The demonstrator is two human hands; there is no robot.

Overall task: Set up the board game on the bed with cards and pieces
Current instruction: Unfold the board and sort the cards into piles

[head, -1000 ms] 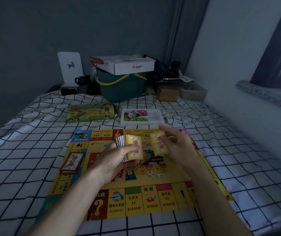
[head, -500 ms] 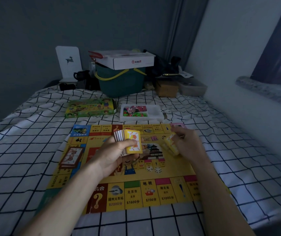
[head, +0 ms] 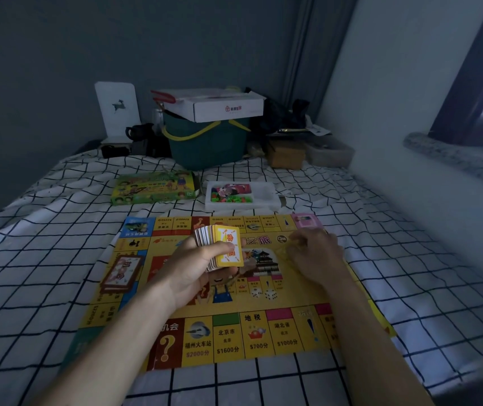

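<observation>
Above the middle of the game board (head: 234,326), the left hand (head: 196,271) grips a fanned deck of cards (head: 219,247), thumb across the yellow top card, whose long axis runs away from the person, leaning slightly left. Just beside it, the right hand (head: 316,256) rests knuckles-up on the board; whether it holds a card I cannot tell. Beyond the board's far edge lie a green game box (head: 154,189) and a white tray of pieces (head: 241,194) on the checked bed (head: 44,259).
</observation>
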